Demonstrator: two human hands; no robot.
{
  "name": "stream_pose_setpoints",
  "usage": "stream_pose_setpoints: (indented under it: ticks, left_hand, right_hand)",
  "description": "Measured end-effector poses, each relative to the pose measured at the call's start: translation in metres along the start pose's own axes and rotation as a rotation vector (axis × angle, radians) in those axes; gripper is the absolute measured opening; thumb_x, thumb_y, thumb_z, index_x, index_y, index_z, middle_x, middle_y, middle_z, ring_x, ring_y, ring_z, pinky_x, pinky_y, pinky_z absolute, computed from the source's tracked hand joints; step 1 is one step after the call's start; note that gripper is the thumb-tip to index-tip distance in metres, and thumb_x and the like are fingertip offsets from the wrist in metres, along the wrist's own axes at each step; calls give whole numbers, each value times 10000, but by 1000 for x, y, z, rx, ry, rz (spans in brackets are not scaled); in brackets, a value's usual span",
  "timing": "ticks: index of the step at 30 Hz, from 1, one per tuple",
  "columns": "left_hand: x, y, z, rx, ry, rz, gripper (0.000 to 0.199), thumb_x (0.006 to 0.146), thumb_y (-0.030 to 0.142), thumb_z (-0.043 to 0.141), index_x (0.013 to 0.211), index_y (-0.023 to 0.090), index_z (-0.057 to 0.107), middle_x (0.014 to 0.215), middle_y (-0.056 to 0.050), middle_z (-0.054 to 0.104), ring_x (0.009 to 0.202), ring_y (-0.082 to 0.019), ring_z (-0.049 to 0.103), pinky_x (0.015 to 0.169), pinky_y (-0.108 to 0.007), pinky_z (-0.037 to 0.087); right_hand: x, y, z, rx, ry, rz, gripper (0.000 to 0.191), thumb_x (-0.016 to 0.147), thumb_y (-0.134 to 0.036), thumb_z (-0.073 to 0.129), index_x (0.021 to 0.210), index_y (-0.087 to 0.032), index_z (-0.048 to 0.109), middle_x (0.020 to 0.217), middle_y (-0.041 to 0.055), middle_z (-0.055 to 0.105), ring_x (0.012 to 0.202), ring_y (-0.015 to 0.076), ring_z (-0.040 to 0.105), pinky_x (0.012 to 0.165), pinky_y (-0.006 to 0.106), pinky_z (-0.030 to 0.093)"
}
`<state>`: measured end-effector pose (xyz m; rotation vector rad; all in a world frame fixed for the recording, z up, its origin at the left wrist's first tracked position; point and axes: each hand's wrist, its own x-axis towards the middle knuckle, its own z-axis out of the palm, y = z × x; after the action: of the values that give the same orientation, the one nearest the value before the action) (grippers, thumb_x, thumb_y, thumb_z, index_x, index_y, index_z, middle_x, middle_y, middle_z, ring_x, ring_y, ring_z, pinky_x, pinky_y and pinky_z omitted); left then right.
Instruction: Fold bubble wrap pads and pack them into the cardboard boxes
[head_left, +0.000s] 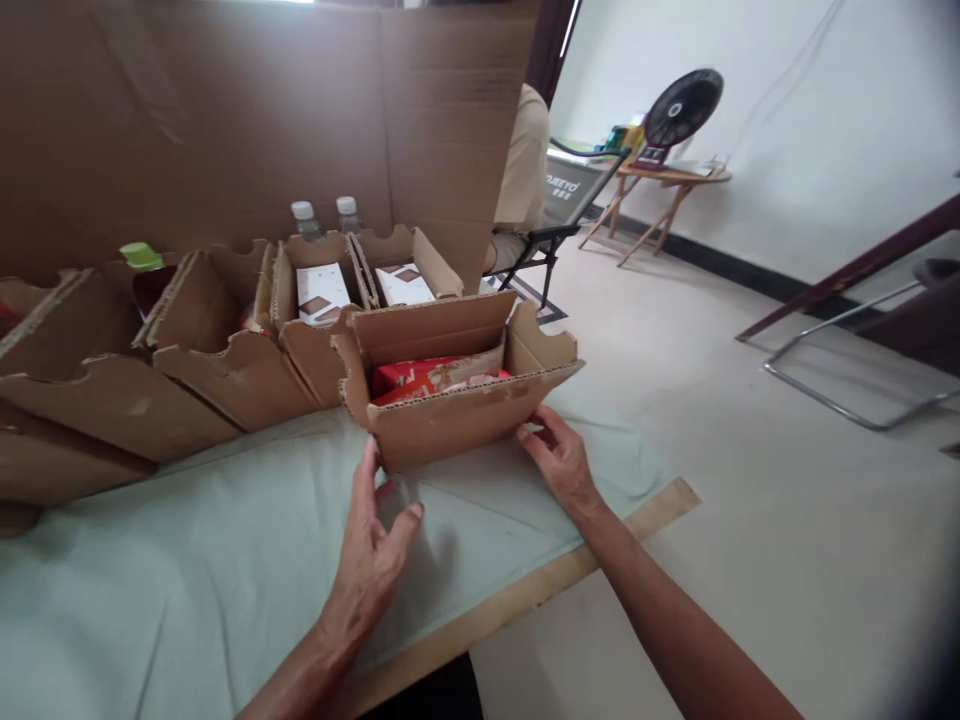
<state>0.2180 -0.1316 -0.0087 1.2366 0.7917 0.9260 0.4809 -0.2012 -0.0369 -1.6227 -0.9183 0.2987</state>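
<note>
The front corrugated cardboard bin (450,428), open at the top, is at the near side of the pale green cloth (247,570); whether its base bears fully on the cloth cannot be determined. All positions below are referenced to this bin. Inside it lies a red printed packet (409,376), below the rim.

Left hand (367,550): at the bin's lower left front corner. The fingers are extended toward the corner, and the thumb is spread apart, clear of the front panel. The hand is not closed around the bin.

Right hand (564,462): at the bin's lower right front corner. The fingers are bent beside the lower edge, the thumb pointing toward it. Whether they grip the edge cannot be determined.

Left of the bin and behind it stands a row of similar cardboard bins (225,395). The two closest to it contain white panels (321,290) with brown markings. Behind these two stand white-capped bottles (306,222); farther left is a light green cap (142,256). A large cardboard sheet (262,120) stands upright behind the row.

Beyond the bin, to the right, are a person (525,160), a folding chair (576,188) and an electric fan (684,108) on a wooden folding table (679,175).
</note>
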Motion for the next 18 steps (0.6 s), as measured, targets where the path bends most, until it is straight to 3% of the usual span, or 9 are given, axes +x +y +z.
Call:
stream_pose_setpoints:
  ticks: [4,10,14,18]
  left_hand:
    - [-6,-9,4,-131,-99,8,814,798,200,794,1530,327,461,1695,-57,318,1590,-322,191,1262,-482,241]
    - [0,-21,-1,-64,-229,49,847,820,216,772,1574,314,398,1726,-66,244,1608,-318,145,1274,-493,218]
    - [7,-21,-5,-63,-218,55,848,763,185,801,1537,285,467,1718,-78,272,1602,-355,162,1269,-511,221]
    - [15,-21,-3,-72,-205,46,831,732,147,787,1505,272,507,1702,-93,308,1594,-354,197,1278,-532,180]
  right_hand:
    - [2,7,-5,9,45,-28,472,833,-442,693,1241,-209,647,1149,98,721,1054,263,683,885,387,595]
    - [2,18,-3,104,-16,-71,691,884,-445,697,1502,-234,470,1493,141,547,1364,291,540,1017,446,580]
    - [3,24,1,88,-28,-89,754,868,-458,706,1534,-243,426,1552,139,486,1386,298,524,1033,466,579]
    - [10,26,3,18,13,-56,760,822,-490,721,1489,-215,481,1415,156,605,1291,316,610,988,486,596]
